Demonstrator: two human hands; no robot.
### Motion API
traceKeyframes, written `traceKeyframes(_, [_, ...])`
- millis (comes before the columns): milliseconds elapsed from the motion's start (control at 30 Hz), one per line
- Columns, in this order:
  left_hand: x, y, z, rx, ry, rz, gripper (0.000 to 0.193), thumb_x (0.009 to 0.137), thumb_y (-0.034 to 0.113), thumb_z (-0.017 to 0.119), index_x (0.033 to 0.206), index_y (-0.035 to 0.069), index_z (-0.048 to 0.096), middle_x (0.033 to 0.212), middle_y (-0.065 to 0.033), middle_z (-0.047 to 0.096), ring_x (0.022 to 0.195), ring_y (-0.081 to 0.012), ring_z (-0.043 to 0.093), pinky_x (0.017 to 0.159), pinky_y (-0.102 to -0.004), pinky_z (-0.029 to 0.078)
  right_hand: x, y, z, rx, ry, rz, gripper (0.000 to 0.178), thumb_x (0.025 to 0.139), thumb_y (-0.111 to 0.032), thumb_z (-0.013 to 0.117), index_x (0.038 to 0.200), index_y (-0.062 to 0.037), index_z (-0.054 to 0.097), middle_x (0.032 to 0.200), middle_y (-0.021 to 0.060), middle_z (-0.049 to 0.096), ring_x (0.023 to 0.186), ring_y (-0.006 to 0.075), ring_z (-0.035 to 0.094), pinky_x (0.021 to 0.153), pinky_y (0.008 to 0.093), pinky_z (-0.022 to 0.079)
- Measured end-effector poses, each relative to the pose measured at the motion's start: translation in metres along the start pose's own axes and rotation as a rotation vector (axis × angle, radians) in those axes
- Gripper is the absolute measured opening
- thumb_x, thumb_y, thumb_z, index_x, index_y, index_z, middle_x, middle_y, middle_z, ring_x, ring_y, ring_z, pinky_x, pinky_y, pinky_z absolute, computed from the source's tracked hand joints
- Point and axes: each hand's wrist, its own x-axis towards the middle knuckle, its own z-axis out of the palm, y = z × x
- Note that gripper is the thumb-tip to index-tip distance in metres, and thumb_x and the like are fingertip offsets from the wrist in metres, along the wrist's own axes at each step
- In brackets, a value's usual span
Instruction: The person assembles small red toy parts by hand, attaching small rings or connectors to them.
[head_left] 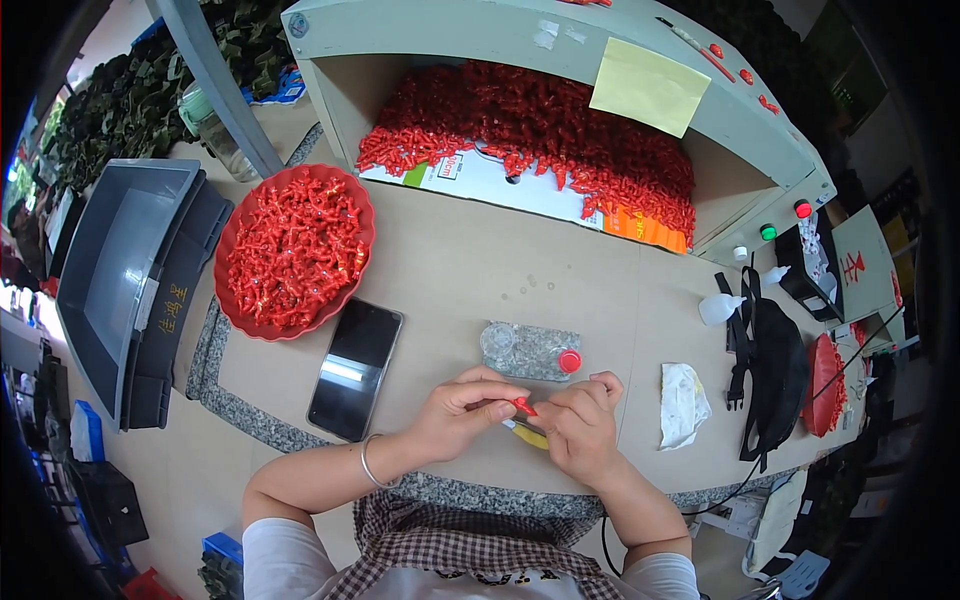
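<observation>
My left hand [462, 414] is closed, its thumb and forefinger pinching a small glossy red piece [524, 406] whose exact kind I cannot make out. Close against it, my right hand [583, 428] has its fingers curled, fingertips at the other end of the red piece; what it grips is hidden. A yellow strip-like thing [530, 436] shows just below the hands. Just beyond them lies a clear plastic block-shaped container [525, 350] with a round red cap [569, 361]. To the left of my hands, a dark-screened phone [355, 370] rests on the table.
A scalloped red bowl [222, 262] heaped with small red pieces stands left, beside stacked grey bins [120, 270]. Ahead, a pale green shelf [440, 38] covers a large red pile [530, 120]. A crumpled white cloth [683, 405], white bottle [718, 309] and black bag [775, 370] lie right.
</observation>
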Motion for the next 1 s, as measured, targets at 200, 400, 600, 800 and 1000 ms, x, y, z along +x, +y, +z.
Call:
traceKeyframes(200, [0.0006, -0.0004, 0.0014, 0.011, -0.004, 0.043, 0.022, 0.085, 0.003, 0.058, 0.106, 0.004, 0.063, 0.094, -0.003, 0.054, 0.083, -0.0093, 0.051, 0.072, -0.0209, 0.043, -0.0009, -0.0007, 0.0004, 0.062, 0.012, 0.051, 0.011, 0.069, -0.012, 0.069, 0.076, -0.0112, 0.06, 0.076, -0.0002, 0.052, 0.073, 0.0175, 0.048, 0.077, 0.0378, 0.029])
traceKeyframes(400, [0.0, -0.002, 0.0025, -0.059, 0.022, -0.057, 0.022, 0.086, 0.005, 0.057, 0.108, 0.004, 0.061, 0.096, -0.0025, 0.053, 0.086, -0.0086, 0.051, 0.076, -0.0211, 0.043, 0.0025, -0.0028, 0.0012, 0.09, -0.016, 0.115, 0.007, 0.072, -0.012, 0.067, 0.075, -0.0106, 0.061, 0.075, -0.0003, 0.053, 0.074, 0.0176, 0.048, 0.079, 0.0377, 0.028])
traceKeyframes(600, [-0.0004, -0.0025, 0.0032, -0.069, 0.035, -0.127, 0.023, 0.086, 0.006, 0.057, 0.109, 0.005, 0.061, 0.097, -0.0021, 0.052, 0.087, -0.0079, 0.051, 0.077, -0.0211, 0.042, 0.0039, -0.003, 0.0012, 0.094, -0.046, 0.151, 0.006, 0.073, -0.013, 0.066, 0.075, -0.0104, 0.061, 0.075, -0.0001, 0.053, 0.074, 0.018, 0.048, 0.079, 0.0373, 0.027])
traceKeyframes(800, [-0.0011, -0.0052, 0.0025, -0.087, 0.044, -0.124, 0.023, 0.086, 0.006, 0.058, 0.108, 0.006, 0.061, 0.096, -0.0016, 0.053, 0.086, -0.0076, 0.05, 0.076, -0.0209, 0.042, 0.0045, -0.0026, 0.002, 0.099, -0.058, 0.154, 0.007, 0.073, -0.013, 0.066, 0.076, -0.0104, 0.061, 0.075, 0.0003, 0.054, 0.075, 0.0183, 0.048, 0.079, 0.0369, 0.028])
traceKeyframes(1000, [-0.0004, -0.0051, 0.0028, -0.099, 0.05, -0.128, 0.022, 0.086, 0.007, 0.058, 0.108, 0.006, 0.061, 0.095, -0.0015, 0.053, 0.086, -0.0075, 0.05, 0.076, -0.0209, 0.042, 0.005, -0.0016, 0.0024, 0.112, -0.061, 0.161, 0.007, 0.073, -0.012, 0.066, 0.076, -0.0103, 0.06, 0.075, 0.0007, 0.054, 0.075, 0.0186, 0.049, 0.079, 0.0365, 0.028])
